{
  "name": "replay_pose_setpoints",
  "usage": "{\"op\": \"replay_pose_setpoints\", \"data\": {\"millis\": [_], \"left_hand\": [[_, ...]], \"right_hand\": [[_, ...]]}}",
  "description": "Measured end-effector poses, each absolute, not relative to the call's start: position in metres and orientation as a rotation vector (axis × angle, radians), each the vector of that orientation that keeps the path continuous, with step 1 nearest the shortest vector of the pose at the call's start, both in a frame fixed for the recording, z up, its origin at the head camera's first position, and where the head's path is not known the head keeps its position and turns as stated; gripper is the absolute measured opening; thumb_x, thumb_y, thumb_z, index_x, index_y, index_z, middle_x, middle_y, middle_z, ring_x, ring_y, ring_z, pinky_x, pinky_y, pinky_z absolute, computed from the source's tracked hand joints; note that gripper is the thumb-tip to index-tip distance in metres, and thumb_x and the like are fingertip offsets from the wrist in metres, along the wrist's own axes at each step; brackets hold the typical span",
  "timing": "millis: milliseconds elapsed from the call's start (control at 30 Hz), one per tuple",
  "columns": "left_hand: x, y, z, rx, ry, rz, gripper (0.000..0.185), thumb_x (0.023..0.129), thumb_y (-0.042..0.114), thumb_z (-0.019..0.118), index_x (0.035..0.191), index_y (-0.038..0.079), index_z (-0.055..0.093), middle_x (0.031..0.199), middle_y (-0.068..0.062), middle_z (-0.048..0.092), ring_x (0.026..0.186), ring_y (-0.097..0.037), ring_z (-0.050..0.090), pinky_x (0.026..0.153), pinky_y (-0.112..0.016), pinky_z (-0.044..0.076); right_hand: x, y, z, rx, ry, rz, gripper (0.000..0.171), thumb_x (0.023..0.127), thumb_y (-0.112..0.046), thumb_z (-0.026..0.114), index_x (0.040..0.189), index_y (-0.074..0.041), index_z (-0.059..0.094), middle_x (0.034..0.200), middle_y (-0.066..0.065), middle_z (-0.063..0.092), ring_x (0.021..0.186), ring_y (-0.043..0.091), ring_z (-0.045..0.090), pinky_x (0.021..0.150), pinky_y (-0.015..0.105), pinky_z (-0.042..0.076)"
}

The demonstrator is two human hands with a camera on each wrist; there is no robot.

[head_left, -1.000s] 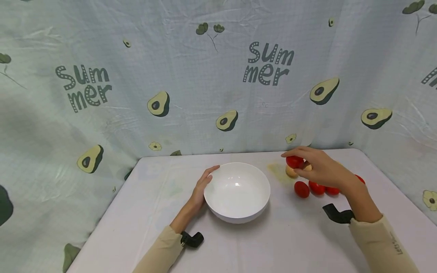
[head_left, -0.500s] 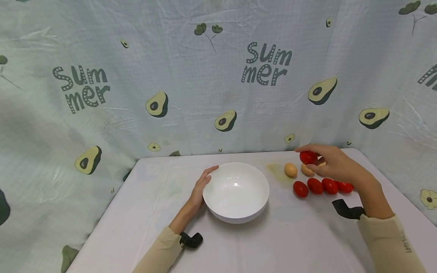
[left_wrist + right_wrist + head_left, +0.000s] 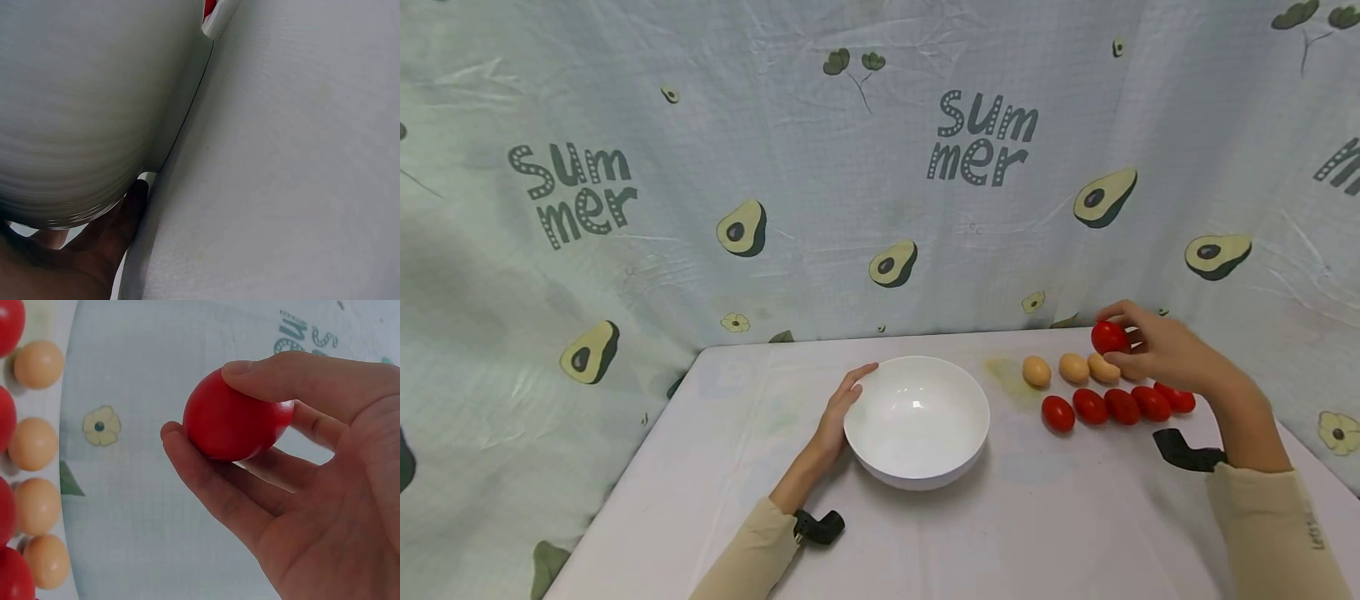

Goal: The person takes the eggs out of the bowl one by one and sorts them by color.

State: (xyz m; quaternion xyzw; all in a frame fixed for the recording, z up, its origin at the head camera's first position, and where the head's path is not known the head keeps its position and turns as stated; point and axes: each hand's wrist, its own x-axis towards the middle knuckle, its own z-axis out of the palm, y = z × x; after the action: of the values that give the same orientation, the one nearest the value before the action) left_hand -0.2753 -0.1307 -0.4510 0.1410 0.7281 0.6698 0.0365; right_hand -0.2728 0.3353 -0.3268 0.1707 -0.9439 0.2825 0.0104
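My right hand (image 3: 1172,346) pinches a red egg (image 3: 1109,337) between thumb and fingers, above the row of brown eggs. In the right wrist view the thumb lies on top of this red egg (image 3: 234,419), with fingers beneath it. A white bowl (image 3: 917,475) stands upright at the table's middle, with nothing visible inside. My left hand (image 3: 837,417) rests against the bowl's left outer side with extended fingers. The left wrist view shows the left hand (image 3: 94,256) touching the lower bowl wall (image 3: 87,125); part of the hand is hidden.
Several red eggs (image 3: 1090,407) lie in a front row on the table's right side. Behind them sit several brown eggs (image 3: 1073,368), partly hidden by the right hand. The white-covered table (image 3: 1000,542) meets a printed curtain (image 3: 805,167) at its back edge.
My right hand has moved right and slightly farther back with the red egg, uncovering more of both rows. The left hand and the bowl stay in place.
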Motion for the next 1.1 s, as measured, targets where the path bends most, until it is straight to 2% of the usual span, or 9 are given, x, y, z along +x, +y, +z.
{"op": "replay_pose_setpoints", "data": {"millis": [167, 233, 367, 400, 467, 567, 700, 900, 1100], "left_hand": [[-0.275, -0.131, -0.451, 0.420, 2.236, 2.057, 0.051, 0.110, 0.029, 0.026, 0.158, 0.018, 0.039, 0.168, -0.004, 0.031, 0.154, -0.026, 0.033, 0.125, -0.042, 0.028], [-0.275, -0.131, -0.451, 0.420, 2.232, 2.059, 0.051, 0.110, 0.029, 0.027, 0.159, 0.017, 0.039, 0.168, -0.004, 0.031, 0.154, -0.027, 0.033, 0.125, -0.042, 0.028], [-0.276, -0.131, -0.451, 0.433, 2.227, 2.065, 0.052, 0.110, 0.029, 0.027, 0.159, 0.015, 0.038, 0.168, -0.007, 0.031, 0.154, -0.029, 0.034, 0.124, -0.040, 0.030], [-0.276, -0.131, -0.451, 0.436, 2.227, 2.066, 0.052, 0.110, 0.029, 0.027, 0.159, 0.014, 0.038, 0.169, -0.008, 0.031, 0.154, -0.029, 0.034, 0.124, -0.041, 0.030], [-0.276, -0.130, -0.451, 0.441, 2.228, 2.067, 0.052, 0.110, 0.028, 0.026, 0.159, 0.014, 0.038, 0.169, -0.008, 0.030, 0.154, -0.030, 0.034, 0.124, -0.042, 0.029], [-0.277, -0.130, -0.452, 0.445, 2.239, 2.058, 0.053, 0.110, 0.029, 0.026, 0.159, 0.013, 0.038, 0.169, -0.009, 0.029, 0.155, -0.030, 0.032, 0.126, -0.045, 0.027], [-0.277, -0.131, -0.453, 0.452, 2.245, 2.051, 0.053, 0.110, 0.029, 0.026, 0.159, 0.013, 0.038, 0.169, -0.009, 0.029, 0.154, -0.031, 0.033, 0.125, -0.041, 0.029], [-0.277, -0.132, -0.453, 0.458, 2.245, 2.045, 0.053, 0.110, 0.029, 0.026, 0.159, 0.014, 0.037, 0.169, -0.009, 0.029, 0.154, -0.031, 0.034, 0.119, -0.030, 0.033], [-0.277, -0.132, -0.453, 0.445, 2.245, 2.050, 0.052, 0.110, 0.028, 0.026, 0.159, 0.016, 0.039, 0.168, -0.006, 0.031, 0.153, -0.029, 0.036, 0.119, -0.031, 0.034]], "right_hand": [[-0.273, 0.348, -0.328, 0.501, -2.938, 0.865, 0.054, 0.096, -0.015, 0.070, 0.141, -0.004, 0.043, 0.134, 0.031, 0.058, 0.121, 0.055, 0.057, 0.088, 0.057, 0.060], [-0.274, 0.353, -0.328, 0.498, -2.934, 0.855, 0.052, 0.096, -0.015, 0.070, 0.140, -0.005, 0.044, 0.133, 0.030, 0.059, 0.120, 0.053, 0.057, 0.086, 0.044, 0.062], [-0.274, 0.363, -0.330, 0.484, -2.928, 0.832, 0.051, 0.095, -0.014, 0.071, 0.139, -0.004, 0.046, 0.131, 0.030, 0.060, 0.118, 0.053, 0.058, 0.082, 0.037, 0.062], [-0.274, 0.366, -0.331, 0.479, -2.931, 0.832, 0.051, 0.095, -0.014, 0.070, 0.139, -0.003, 0.046, 0.131, 0.031, 0.060, 0.118, 0.054, 0.058, 0.082, 0.038, 0.062], [-0.274, 0.373, -0.333, 0.469, -2.933, 0.831, 0.051, 0.096, -0.014, 0.070, 0.139, -0.003, 0.046, 0.133, 0.033, 0.058, 0.119, 0.057, 0.057, 0.084, 0.050, 0.062], [-0.274, 0.383, -0.337, 0.459, -2.938, 0.832, 0.049, 0.097, -0.013, 0.069, 0.140, -0.002, 0.047, 0.134, 0.034, 0.057, 0.119, 0.059, 0.057, 0.082, 0.053, 0.061], [-0.274, 0.397, -0.344, 0.425, -2.956, 0.837, 0.051, 0.097, -0.013, 0.067, 0.143, -0.001, 0.047, 0.136, 0.035, 0.055, 0.120, 0.060, 0.055, 0.081, 0.052, 0.061], [-0.273, 0.421, -0.352, 0.304, -3.011, 0.867, 0.061, 0.099, -0.017, 0.065, 0.149, 0.004, 0.038, 0.138, 0.040, 0.048, 0.122, 0.062, 0.050, 0.081, 0.060, 0.059], [-0.275, 0.439, -0.360, 0.193, -3.029, 0.930, 0.068, 0.099, -0.020, 0.066, 0.145, 0.013, 0.029, 0.137, 0.045, 0.042, 0.120, 0.062, 0.047, 0.084, 0.060, 0.059]]}}
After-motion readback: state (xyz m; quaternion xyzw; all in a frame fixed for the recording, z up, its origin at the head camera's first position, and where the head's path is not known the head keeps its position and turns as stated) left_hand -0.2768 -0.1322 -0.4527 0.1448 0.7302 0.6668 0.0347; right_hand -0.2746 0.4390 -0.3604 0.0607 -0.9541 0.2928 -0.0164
